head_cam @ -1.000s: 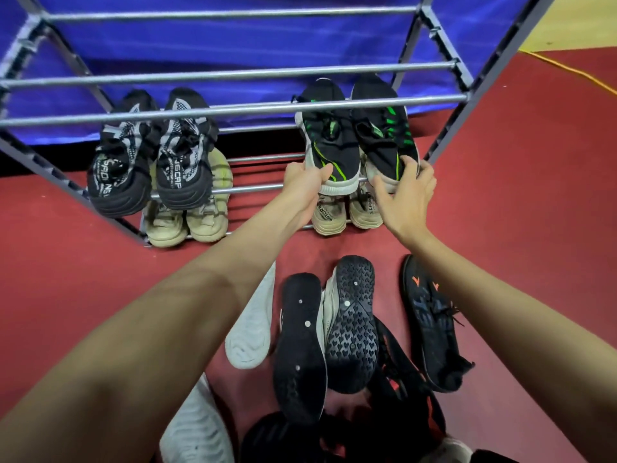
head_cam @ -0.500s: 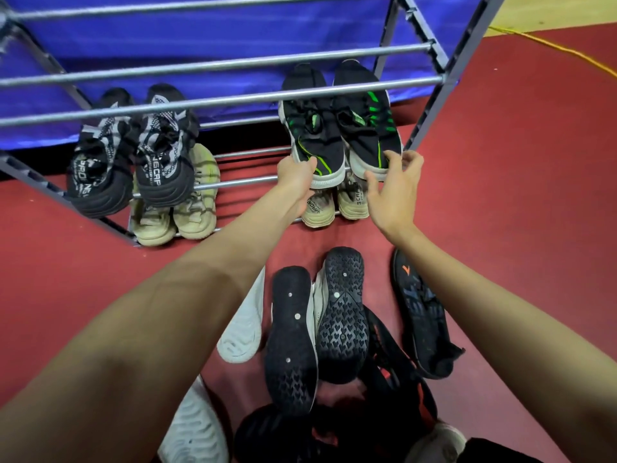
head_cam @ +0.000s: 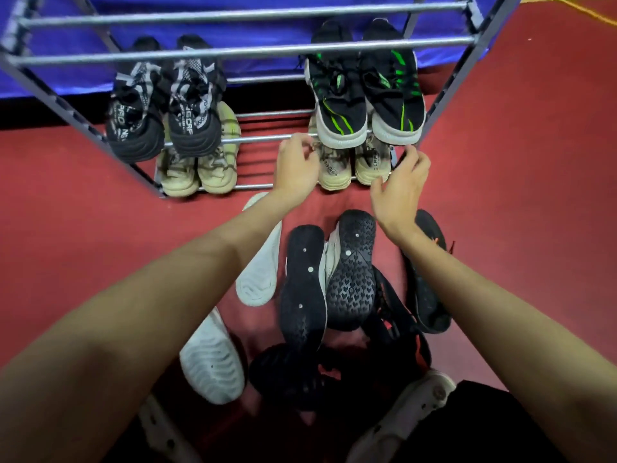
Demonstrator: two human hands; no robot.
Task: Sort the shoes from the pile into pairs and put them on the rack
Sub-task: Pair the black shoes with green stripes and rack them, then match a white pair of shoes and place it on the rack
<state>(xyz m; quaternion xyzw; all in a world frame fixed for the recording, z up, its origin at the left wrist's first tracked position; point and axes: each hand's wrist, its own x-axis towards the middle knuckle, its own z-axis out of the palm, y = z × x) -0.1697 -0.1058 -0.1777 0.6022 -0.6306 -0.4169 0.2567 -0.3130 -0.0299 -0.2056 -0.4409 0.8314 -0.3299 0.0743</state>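
A black pair with green stripes (head_cam: 365,95) sits on the right of the metal rack (head_cam: 233,51), on its middle shelf. My left hand (head_cam: 297,165) and my right hand (head_cam: 400,185) hover just below that pair's heels, fingers loosely curled, holding nothing. A black and white patterned pair (head_cam: 163,105) stands on the same shelf at the left. Two beige pairs (head_cam: 197,168) (head_cam: 354,162) stand on the bottom shelf. On the floor lies the pile: black soles up (head_cam: 334,279), white shoes (head_cam: 260,259) (head_cam: 210,362), and a black shoe with orange marks (head_cam: 427,282).
The floor is a red mat (head_cam: 517,195). A blue cloth (head_cam: 167,35) hangs behind the rack. The rack's upper bars (head_cam: 233,15) cross the top of the view. Black straps and more white shoes (head_cam: 410,412) lie near my body at the bottom edge.
Both hands have let go of the green-striped pair and drawn back toward me. The pair stays on the middle shelf. The view has tilted down.
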